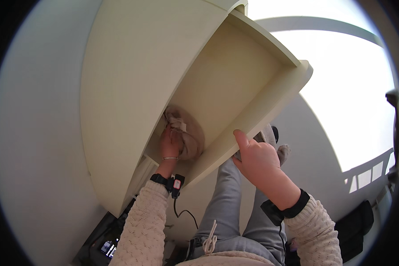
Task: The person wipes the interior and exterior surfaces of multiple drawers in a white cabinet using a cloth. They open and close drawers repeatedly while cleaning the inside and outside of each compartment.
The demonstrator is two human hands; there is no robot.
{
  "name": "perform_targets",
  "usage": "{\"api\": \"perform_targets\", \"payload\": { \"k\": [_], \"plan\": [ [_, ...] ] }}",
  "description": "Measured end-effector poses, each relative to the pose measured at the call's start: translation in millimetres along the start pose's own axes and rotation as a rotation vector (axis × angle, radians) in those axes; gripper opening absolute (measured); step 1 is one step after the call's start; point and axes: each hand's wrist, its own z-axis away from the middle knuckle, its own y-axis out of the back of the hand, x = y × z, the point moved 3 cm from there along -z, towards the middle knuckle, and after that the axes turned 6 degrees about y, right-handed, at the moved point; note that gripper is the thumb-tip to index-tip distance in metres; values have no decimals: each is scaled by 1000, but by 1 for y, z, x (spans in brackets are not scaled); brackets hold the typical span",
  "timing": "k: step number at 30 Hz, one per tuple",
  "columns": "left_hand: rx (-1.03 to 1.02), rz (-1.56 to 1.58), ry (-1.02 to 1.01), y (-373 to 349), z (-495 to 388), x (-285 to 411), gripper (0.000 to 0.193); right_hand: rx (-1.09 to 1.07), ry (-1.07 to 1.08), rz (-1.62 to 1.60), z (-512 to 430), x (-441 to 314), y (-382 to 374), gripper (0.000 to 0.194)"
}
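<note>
A cream drawer (239,73) is pulled out from a cream cabinet (136,73). Inside it, at the near end by the cabinet, lies a rumpled pinkish cloth item (193,139) with a small pale tag. My left hand (169,143) reaches into the drawer, its fingers against the cloth; the fingertips are partly hidden, so their grip is unclear. My right hand (259,159) grips the drawer's front panel (226,149), the thumb over the top edge and the other fingers on the outer side.
My legs (226,199) and slippered feet (269,136) are below the drawer front. Cables hang from the black wrist devices (176,186). A dark device with a lit screen (109,247) shows at lower left, and a black object (352,229) at lower right. Sunlight falls on the floor (335,99).
</note>
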Motion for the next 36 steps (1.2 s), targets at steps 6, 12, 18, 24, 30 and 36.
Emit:
{"api": "perform_targets", "payload": {
  "k": [6, 12, 18, 24, 30, 36],
  "plan": [
    [311, -397, 195, 52, 10, 2, 54, -70, 15, 3, 9, 1, 11, 58],
    [249, 305, 272, 40, -22, 50, 71, -81, 14, -21, 9, 6, 11, 57],
    [316, -169, 54, -8, -18, 73, 63, -71, 33, -67, 10, 8, 10, 57],
    [239, -161, 197, 2, -12, 48, 60, -36, 74, -57, 17, 4, 13, 55],
    [100, 50, 500, 37, -37, 37, 60, -48, 142, -53, 21, -1, 16, 48],
    [118, -414, -290, -6, -69, 156, 60, 27, 153, -110, 24, -1, 15, 33]
  ]
}}
